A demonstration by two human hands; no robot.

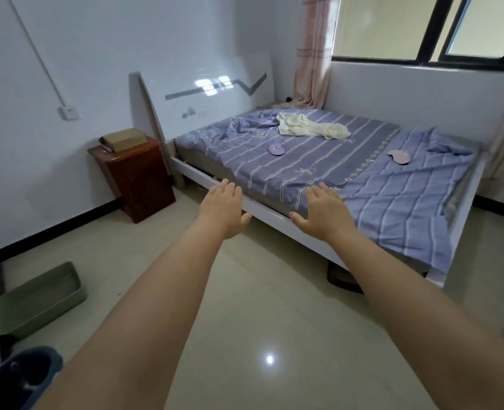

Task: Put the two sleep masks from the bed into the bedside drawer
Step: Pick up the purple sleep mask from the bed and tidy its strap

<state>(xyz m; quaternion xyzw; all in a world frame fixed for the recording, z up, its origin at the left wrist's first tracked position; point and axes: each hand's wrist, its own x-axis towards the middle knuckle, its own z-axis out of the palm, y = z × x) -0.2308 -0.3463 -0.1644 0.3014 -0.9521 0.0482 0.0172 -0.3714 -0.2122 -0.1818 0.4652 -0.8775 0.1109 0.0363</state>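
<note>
The brown bedside cabinet (138,176) shows no clear drawer front; left hand (224,210) and right hand (323,214) hover flat, empty, before the bed (274,216), where the purple mask (276,149) and pink mask (399,157) lie apart

Arms: two bare forearms, no sleeves showing anywhere up to the picture's lower edge.
Left hand (225,210): bare, no glove, ring or watch visible.
Right hand (323,213): bare, no glove, ring, band or watch visible at the wrist.
</note>
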